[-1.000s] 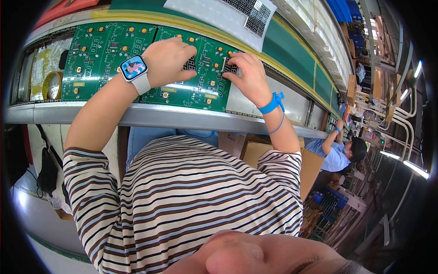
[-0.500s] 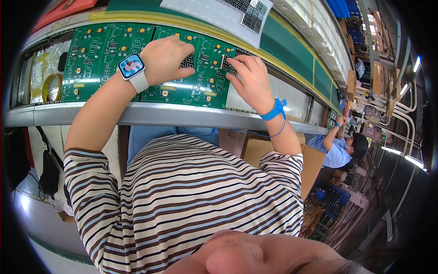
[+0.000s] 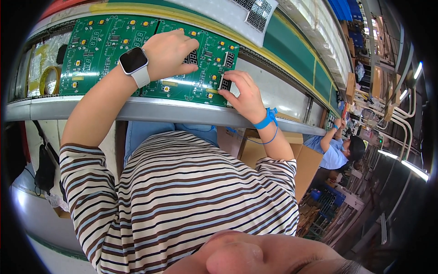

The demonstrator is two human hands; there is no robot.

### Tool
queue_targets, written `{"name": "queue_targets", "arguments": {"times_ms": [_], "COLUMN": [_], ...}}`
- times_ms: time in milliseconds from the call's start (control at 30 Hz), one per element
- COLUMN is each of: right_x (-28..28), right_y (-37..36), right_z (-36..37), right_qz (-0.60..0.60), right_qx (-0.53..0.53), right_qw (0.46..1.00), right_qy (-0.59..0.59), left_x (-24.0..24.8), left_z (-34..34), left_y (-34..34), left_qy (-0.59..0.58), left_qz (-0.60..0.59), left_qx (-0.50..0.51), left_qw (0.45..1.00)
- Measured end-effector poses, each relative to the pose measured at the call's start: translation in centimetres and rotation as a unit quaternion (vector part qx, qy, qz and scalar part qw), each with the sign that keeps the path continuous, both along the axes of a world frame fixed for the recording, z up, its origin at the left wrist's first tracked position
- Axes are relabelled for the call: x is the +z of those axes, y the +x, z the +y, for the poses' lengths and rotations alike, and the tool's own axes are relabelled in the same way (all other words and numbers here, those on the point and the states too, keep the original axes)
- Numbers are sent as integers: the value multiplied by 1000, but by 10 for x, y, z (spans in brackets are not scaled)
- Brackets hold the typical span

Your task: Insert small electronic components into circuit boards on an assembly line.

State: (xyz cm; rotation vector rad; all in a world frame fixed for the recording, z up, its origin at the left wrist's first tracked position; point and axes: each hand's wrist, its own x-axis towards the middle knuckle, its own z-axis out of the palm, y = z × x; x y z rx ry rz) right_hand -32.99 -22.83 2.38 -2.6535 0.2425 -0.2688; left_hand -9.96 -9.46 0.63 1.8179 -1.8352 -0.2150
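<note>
Two green circuit boards (image 3: 191,86) with yellow-topped buttons lie side by side on the rail in front of me. My left hand (image 3: 169,55) hovers over the right board, its fingers curled round several black digit displays (image 3: 191,58). At that board's right edge my right hand (image 3: 244,92) pinches another digit display (image 3: 224,85) against the board, over a printed digit outline. Just above it, one digit display (image 3: 229,60) sits on the board, untouched by my fingers. Whether the pinched one lies fully flat, I cannot tell.
Beyond the rail, a white foam tray (image 3: 255,34) holds more digit displays. A metal edge (image 3: 182,111) runs between me and the boards. A yellow tape roll (image 3: 49,81) lies at the left. Another person (image 3: 335,150) works farther down the line at the right.
My right hand has moved down along the board's edge, from the upper digit position to the lower one. The upper display now sits free of my fingers. My left hand stays nearly in place.
</note>
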Motion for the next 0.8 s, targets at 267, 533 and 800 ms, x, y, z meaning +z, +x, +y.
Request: {"name": "queue_targets", "arguments": {"times_ms": [267,533,800], "right_x": [0,-1,-5], "right_y": [-1,-2,-3], "right_z": [-1,-2,-2], "right_qz": [-8,-14,-30], "right_qx": [7,14,25], "right_qw": [1000,999,999], "right_qy": [-14,-28,-30], "left_x": [-1,1,0], "left_z": [0,-1,-1], "left_y": [2,2,-2], "left_qy": [61,66,25], "left_qz": [-11,5,14], "left_qx": [-8,-12,-1], "left_qw": [998,998,1000]}}
